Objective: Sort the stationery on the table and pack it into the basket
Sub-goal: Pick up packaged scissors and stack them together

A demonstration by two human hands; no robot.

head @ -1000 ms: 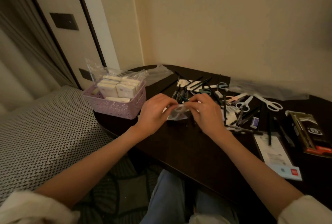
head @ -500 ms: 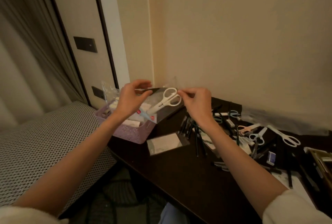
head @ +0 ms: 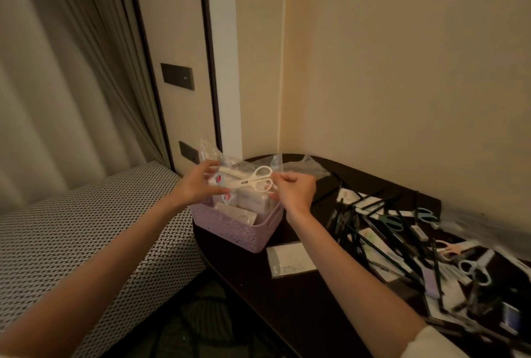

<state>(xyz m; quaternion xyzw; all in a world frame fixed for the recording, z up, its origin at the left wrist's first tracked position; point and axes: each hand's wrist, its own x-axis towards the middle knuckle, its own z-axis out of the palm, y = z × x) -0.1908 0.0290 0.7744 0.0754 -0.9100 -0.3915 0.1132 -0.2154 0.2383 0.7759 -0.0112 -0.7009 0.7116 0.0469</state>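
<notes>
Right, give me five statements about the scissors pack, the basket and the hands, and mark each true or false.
1. The packaged white scissors are held over the purple basket. True.
2. The basket is empty. False: it holds white packets.
3. The right hand rests flat on the table. False: it pinches the pack's edge.
4. More scissors lie on the table. True.
5. The left hand holds a pen. False: it holds the pack's other end.

hands (head: 247, 188) | hold bagged scissors (head: 255, 179) | over basket (head: 238, 231)
</notes>
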